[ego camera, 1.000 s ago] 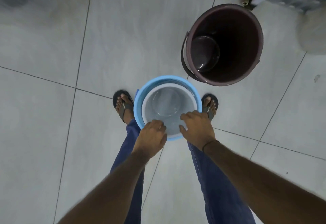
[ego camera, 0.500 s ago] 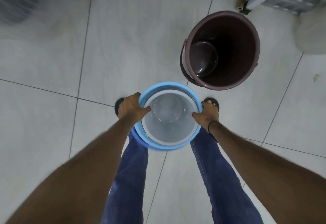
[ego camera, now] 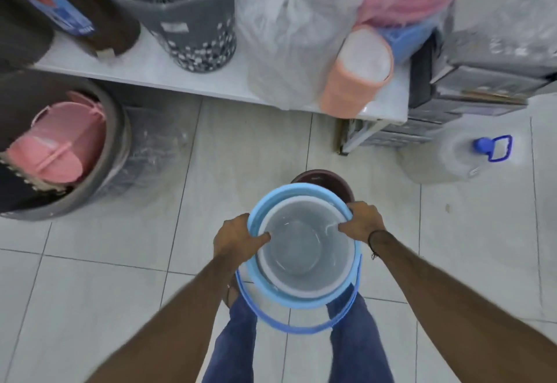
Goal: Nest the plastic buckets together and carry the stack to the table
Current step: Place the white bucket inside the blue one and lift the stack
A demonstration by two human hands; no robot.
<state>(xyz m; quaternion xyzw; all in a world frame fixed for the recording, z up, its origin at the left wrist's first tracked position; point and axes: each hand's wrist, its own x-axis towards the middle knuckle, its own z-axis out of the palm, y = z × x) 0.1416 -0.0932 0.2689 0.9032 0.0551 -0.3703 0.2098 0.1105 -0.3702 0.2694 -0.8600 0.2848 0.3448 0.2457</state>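
I hold a light blue bucket [ego camera: 301, 301] with a white bucket [ego camera: 304, 250] nested inside it, lifted off the floor above my legs. My left hand [ego camera: 238, 238] grips the left rim, thumb over the edge. My right hand [ego camera: 360, 221] grips the right rim the same way. The blue handle [ego camera: 298, 327] hangs down on the near side. A dark maroon bucket [ego camera: 322, 177] stands on the floor just beyond, mostly hidden behind the stack. The white table [ego camera: 156, 69] runs across the far side of the view.
The table carries a grey perforated bin [ego camera: 187, 14], plastic bags [ego camera: 289, 39], and an orange container [ego camera: 355, 72]. A large dark tub with pink items [ego camera: 60, 147] stands at the left. A clear water jug with a blue cap [ego camera: 458, 156] sits on the floor at right.
The nested blue and white buckets have risen off the floor in both hands. My view has tilted up, bringing the table and shelved goods into sight; the maroon bucket is now mostly hidden.
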